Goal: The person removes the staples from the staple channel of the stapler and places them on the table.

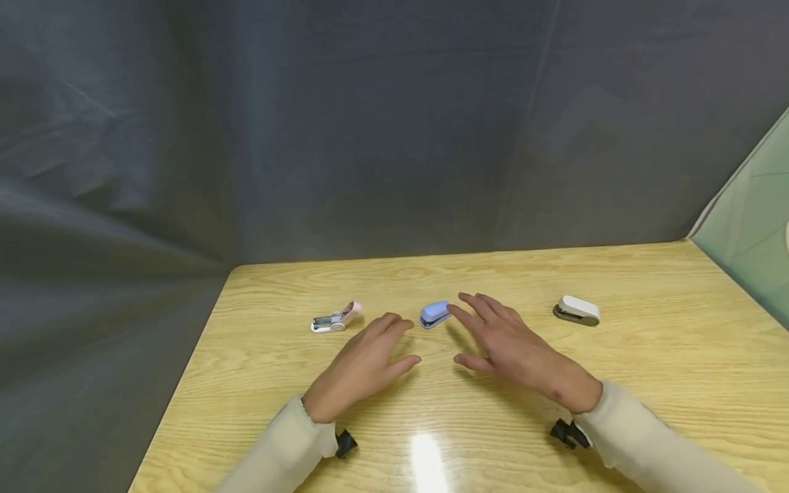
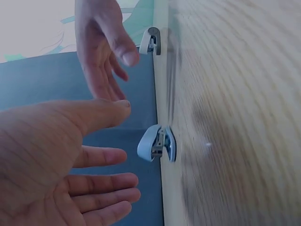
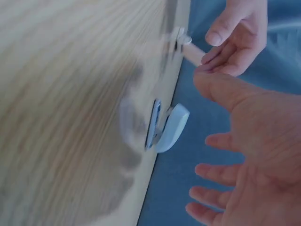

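A small blue stapler [image 1: 435, 313] lies on the wooden table between and just beyond my two hands. My left hand [image 1: 370, 359] hovers on its near left side, fingers loosely spread, holding nothing. On the other side, my right hand [image 1: 508, 342] is spread above the table, its index fingertip overlapping the blue stapler's right end in the head view. Left of my left hand, a pink and white stapler [image 1: 335, 319] sits with its top raised, showing the metal inside. A white and grey stapler [image 1: 577, 310] lies farther right, beyond my right hand.
The wooden table [image 1: 259, 397] meets a dark grey curtain [image 1: 394, 137] along its back and left edges. At the far right hangs a green patterned sheet [image 1: 755, 212]. A black strap piece [image 1: 346, 444] shows at the left cuff.
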Action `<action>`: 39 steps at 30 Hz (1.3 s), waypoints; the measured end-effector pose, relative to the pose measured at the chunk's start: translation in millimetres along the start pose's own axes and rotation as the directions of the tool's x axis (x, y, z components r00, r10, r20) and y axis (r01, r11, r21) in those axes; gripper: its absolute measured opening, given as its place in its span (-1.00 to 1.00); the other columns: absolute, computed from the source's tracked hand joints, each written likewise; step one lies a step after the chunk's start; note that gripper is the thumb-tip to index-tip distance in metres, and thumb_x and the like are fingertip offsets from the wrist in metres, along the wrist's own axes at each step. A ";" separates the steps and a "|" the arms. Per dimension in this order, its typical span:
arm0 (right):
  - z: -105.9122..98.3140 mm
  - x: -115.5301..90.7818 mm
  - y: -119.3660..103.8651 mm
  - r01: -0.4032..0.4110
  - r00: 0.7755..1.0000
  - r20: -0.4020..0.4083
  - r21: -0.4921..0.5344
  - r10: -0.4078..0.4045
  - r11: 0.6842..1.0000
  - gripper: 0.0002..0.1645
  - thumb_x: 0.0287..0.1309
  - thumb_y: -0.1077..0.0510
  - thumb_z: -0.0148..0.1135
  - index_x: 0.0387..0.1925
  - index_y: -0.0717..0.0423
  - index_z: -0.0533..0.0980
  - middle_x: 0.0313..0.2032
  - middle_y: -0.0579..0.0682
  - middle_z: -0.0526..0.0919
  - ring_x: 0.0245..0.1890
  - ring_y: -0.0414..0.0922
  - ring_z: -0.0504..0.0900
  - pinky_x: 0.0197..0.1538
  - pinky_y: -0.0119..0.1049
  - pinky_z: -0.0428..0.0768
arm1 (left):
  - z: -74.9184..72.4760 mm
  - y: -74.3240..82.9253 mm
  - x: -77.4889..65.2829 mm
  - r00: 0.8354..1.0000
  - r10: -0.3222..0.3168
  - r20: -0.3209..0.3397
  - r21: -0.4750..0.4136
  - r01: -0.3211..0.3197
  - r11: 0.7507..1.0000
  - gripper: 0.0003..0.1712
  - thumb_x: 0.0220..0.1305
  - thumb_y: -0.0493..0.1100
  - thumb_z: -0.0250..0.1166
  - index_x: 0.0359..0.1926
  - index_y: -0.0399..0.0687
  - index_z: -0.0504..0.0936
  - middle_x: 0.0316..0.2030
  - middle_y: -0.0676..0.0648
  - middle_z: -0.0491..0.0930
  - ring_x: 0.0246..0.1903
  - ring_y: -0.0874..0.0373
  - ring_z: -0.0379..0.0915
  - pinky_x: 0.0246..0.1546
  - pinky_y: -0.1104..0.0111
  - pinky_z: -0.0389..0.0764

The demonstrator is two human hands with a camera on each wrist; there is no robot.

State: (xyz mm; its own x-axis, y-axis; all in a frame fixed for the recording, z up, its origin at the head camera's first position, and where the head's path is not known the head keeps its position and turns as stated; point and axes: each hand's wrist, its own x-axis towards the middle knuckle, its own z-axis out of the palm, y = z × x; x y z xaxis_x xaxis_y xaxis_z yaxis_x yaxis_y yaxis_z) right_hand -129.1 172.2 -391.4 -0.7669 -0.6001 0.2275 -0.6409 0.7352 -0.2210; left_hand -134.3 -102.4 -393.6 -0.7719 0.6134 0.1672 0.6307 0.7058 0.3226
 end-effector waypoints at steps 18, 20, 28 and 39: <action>19.4 29.3 27.5 -0.012 1.000 -0.006 0.077 0.012 0.997 -0.22 0.33 -0.04 0.40 0.42 0.25 0.38 0.32 0.37 0.41 0.35 0.32 0.35 0.27 0.35 0.32 | 7.7 -8.3 25.3 0.996 -0.072 0.055 0.014 0.071 0.997 -0.38 0.46 0.10 0.32 0.31 -0.24 0.52 0.11 -0.14 0.55 -0.11 0.09 0.59 -0.17 0.33 0.65; 20.9 33.7 28.7 -0.002 1.000 -0.013 0.084 0.003 0.996 -0.27 0.34 -0.01 0.40 0.39 0.25 0.42 0.28 0.35 0.45 0.32 0.30 0.39 0.24 0.34 0.37 | 8.4 -9.1 29.4 0.994 -0.088 0.060 0.008 0.087 0.996 -0.39 0.46 0.09 0.32 0.30 -0.24 0.53 0.10 -0.14 0.56 -0.11 0.08 0.60 -0.16 0.31 0.64; 26.3 46.9 30.7 -0.014 1.000 0.010 0.128 0.013 0.992 -0.39 0.31 0.05 0.44 0.29 0.23 0.52 0.15 0.21 0.58 0.15 0.19 0.56 0.12 0.28 0.48 | 13.5 -13.8 43.1 0.981 -0.178 0.084 -0.009 0.179 0.984 -0.40 0.38 0.10 0.40 0.28 -0.16 0.58 0.11 -0.09 0.61 -0.07 0.06 0.62 -0.13 0.22 0.64; 31.7 52.3 36.9 -0.003 1.000 0.029 0.194 -0.002 0.981 -0.47 0.30 0.13 0.44 0.23 0.24 0.55 0.03 0.14 0.58 -0.04 0.08 0.59 0.02 0.04 0.59 | 22.1 -22.0 67.3 0.963 -0.218 0.156 -0.147 0.241 0.959 -0.58 0.27 0.00 0.51 0.06 -0.09 0.71 -0.46 0.07 0.54 -0.55 0.21 0.41 -0.55 0.35 0.41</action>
State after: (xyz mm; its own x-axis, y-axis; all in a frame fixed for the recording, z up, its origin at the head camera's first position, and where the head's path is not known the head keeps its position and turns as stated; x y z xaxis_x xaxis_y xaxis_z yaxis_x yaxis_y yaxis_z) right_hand -193.9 158.0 -417.7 -0.7660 -0.6107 0.2007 -0.6329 0.6618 -0.4019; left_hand -198.3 -68.8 -410.1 -0.8688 0.4922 -0.0544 0.4074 0.7729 0.4865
